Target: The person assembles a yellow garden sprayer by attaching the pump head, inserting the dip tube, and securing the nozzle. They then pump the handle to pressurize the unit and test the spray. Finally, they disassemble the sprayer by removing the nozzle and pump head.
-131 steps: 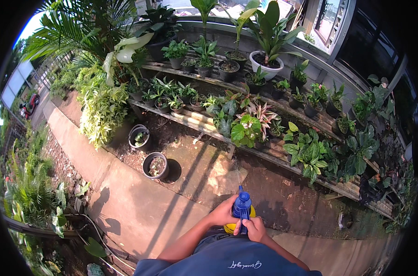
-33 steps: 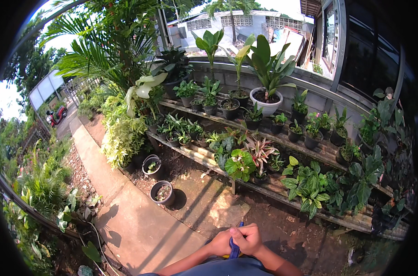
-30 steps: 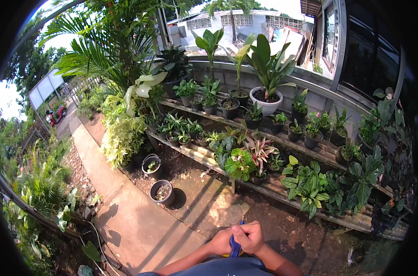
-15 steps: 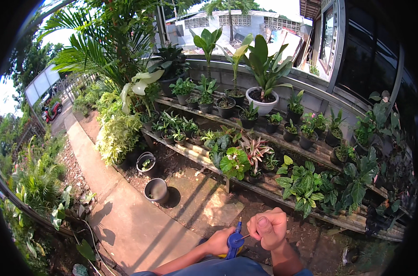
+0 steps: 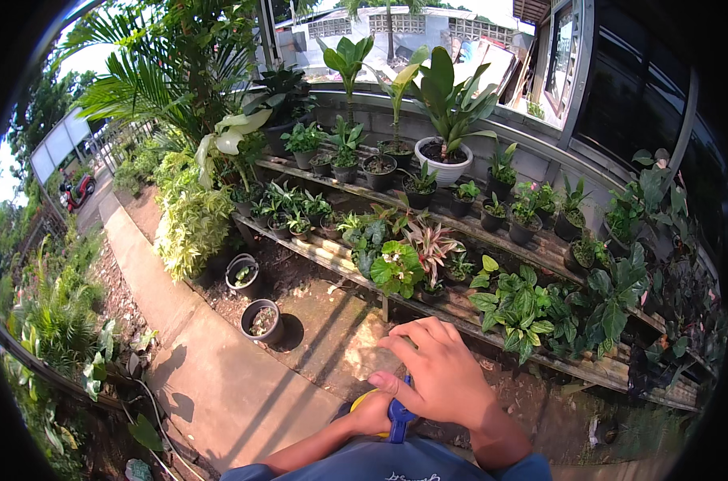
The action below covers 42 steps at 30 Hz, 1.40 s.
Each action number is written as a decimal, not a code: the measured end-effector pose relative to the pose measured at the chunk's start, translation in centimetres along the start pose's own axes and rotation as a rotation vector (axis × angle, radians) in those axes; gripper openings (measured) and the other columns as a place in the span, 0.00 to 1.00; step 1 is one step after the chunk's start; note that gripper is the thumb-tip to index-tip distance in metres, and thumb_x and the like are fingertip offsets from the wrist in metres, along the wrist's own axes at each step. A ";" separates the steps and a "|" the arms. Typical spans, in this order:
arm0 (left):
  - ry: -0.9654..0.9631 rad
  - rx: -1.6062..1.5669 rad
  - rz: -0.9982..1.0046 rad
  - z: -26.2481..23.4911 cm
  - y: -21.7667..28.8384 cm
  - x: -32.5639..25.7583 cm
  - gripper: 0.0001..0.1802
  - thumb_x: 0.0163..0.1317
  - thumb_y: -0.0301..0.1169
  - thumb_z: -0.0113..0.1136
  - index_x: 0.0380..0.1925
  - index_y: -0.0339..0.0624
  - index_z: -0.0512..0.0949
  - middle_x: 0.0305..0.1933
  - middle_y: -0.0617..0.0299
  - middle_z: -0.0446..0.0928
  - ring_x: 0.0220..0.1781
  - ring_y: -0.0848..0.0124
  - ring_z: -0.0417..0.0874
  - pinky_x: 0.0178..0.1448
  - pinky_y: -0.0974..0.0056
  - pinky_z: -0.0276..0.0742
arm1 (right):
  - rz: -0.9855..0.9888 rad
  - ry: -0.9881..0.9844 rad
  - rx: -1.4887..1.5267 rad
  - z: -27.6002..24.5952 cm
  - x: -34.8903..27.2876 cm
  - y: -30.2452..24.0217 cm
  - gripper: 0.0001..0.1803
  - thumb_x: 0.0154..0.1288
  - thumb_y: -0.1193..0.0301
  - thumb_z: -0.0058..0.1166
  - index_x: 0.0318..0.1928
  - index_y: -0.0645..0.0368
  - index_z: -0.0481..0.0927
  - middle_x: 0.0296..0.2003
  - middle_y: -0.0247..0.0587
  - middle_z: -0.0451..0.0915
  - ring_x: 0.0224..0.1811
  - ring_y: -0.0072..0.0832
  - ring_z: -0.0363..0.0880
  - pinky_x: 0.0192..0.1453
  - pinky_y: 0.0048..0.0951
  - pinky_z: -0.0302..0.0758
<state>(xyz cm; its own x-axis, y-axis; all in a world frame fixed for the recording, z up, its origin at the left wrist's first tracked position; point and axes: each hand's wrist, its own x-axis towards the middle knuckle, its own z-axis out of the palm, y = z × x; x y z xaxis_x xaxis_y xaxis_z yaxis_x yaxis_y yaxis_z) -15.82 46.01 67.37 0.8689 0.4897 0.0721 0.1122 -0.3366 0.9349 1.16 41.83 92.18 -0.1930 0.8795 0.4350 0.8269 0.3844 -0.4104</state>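
Observation:
My left hand (image 5: 370,413) is closed around a spray bottle (image 5: 398,417) with a blue head and a yellow body, low in front of me. Most of the yellow part is hidden behind that hand and my blue shirt. My right hand (image 5: 444,378) hovers over the bottle's head, palm down. Its fingers are bent but spread from the thumb, and I see nothing held in them. Whether the right thumb touches the blue head I cannot tell.
A two-level slatted plant bench (image 5: 332,258) with several potted plants runs across ahead. Two dark pots, a nearer one (image 5: 262,322) and a farther one (image 5: 242,272), stand on the ground beside the concrete path (image 5: 220,377). A leafy variegated shrub (image 5: 189,228) grows left of the bench.
My right hand has let go of a thin rod by the blue head, opened from a fist and moved left over the bottle. The view has shifted slightly.

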 end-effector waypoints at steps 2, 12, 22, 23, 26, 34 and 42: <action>-0.008 -0.083 0.023 0.2 -0.3 -0.2 0.30 0.52 0.43 0.74 0.50 0.39 0.76 0.45 0.44 0.83 0.49 0.46 0.85 0.53 0.49 0.79 | 0.001 -0.110 -0.069 1.6 0.1 -0.2 0.36 0.73 0.38 0.50 0.56 0.60 0.83 0.59 0.52 0.77 0.69 0.52 0.67 0.76 0.62 0.55; 0.011 -0.145 0.030 -0.3 -0.3 -0.5 0.30 0.51 0.42 0.74 0.52 0.40 0.77 0.46 0.45 0.83 0.50 0.46 0.85 0.54 0.49 0.79 | 0.111 -0.054 -0.118 5.8 -0.3 -0.2 0.49 0.71 0.31 0.44 0.73 0.60 0.69 0.69 0.62 0.65 0.76 0.58 0.57 0.78 0.72 0.45; 0.044 -0.170 0.014 -0.7 -0.2 -1.0 0.31 0.51 0.42 0.74 0.53 0.40 0.77 0.47 0.45 0.83 0.50 0.46 0.84 0.54 0.49 0.78 | 0.194 -0.159 -0.104 13.9 -3.0 0.9 0.50 0.69 0.30 0.45 0.72 0.61 0.70 0.67 0.65 0.67 0.74 0.59 0.59 0.76 0.72 0.50; 0.052 -0.173 0.010 -0.6 0.0 -1.1 0.31 0.51 0.42 0.74 0.53 0.40 0.77 0.47 0.45 0.83 0.50 0.46 0.84 0.55 0.49 0.78 | 0.230 -0.276 -0.094 14.5 -3.1 0.9 0.50 0.69 0.30 0.45 0.72 0.61 0.71 0.67 0.66 0.68 0.74 0.59 0.59 0.76 0.72 0.50; 0.099 -0.181 0.003 -0.4 0.3 -1.4 0.31 0.51 0.42 0.74 0.54 0.40 0.77 0.47 0.45 0.83 0.51 0.45 0.84 0.55 0.49 0.78 | 0.161 0.059 0.102 15.0 -4.6 1.9 0.35 0.72 0.42 0.55 0.57 0.64 0.81 0.60 0.60 0.77 0.66 0.49 0.73 0.69 0.53 0.67; 0.081 0.207 -0.049 -0.7 -0.3 -1.2 0.28 0.51 0.41 0.74 0.48 0.39 0.76 0.45 0.44 0.82 0.48 0.44 0.84 0.51 0.47 0.79 | 0.188 0.188 1.015 16.0 -10.2 3.6 0.23 0.78 0.59 0.55 0.26 0.62 0.79 0.21 0.37 0.80 0.21 0.23 0.78 0.28 0.26 0.73; 0.063 0.061 -0.061 -1.0 0.1 -1.0 0.28 0.50 0.41 0.76 0.44 0.38 0.73 0.40 0.40 0.82 0.47 0.38 0.84 0.50 0.46 0.79 | 0.197 0.187 1.118 12.5 -7.0 3.1 0.34 0.81 0.56 0.49 0.14 0.59 0.68 0.12 0.33 0.69 0.14 0.20 0.66 0.21 0.27 0.59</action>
<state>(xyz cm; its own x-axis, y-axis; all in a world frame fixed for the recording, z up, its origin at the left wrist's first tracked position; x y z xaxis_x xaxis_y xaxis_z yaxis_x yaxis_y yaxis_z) -17.14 46.34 67.72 0.8277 0.5598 0.0392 0.1948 -0.3521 0.9155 -1.50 40.36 77.86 0.0460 0.9327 0.3578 -0.1148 0.3607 -0.9256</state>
